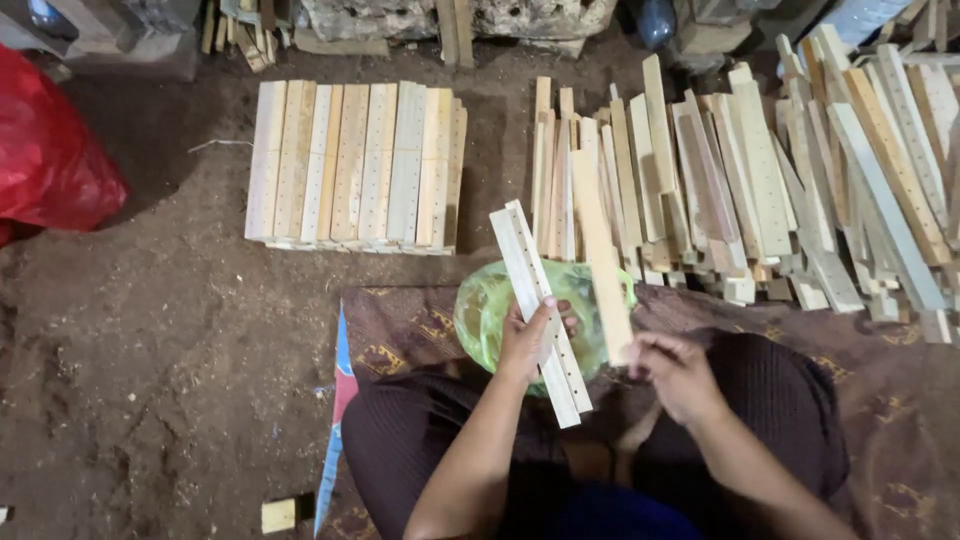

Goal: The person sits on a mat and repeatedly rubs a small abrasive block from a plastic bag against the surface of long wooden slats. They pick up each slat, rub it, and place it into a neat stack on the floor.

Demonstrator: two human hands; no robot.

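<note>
Two hands: both closed on wood.
Left hand (528, 340): grips paired drilled slats (540, 312).
Right hand (678, 375): grips single plain slat (602, 258), just beside.
Beyond hands: green bag (482, 310), loose slat heap (800, 170), stacked slats (355, 165).

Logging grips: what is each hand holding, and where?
Left hand: drilled slat, gripped around its lower middle. Right hand: plain slat, at its bottom end.
</note>
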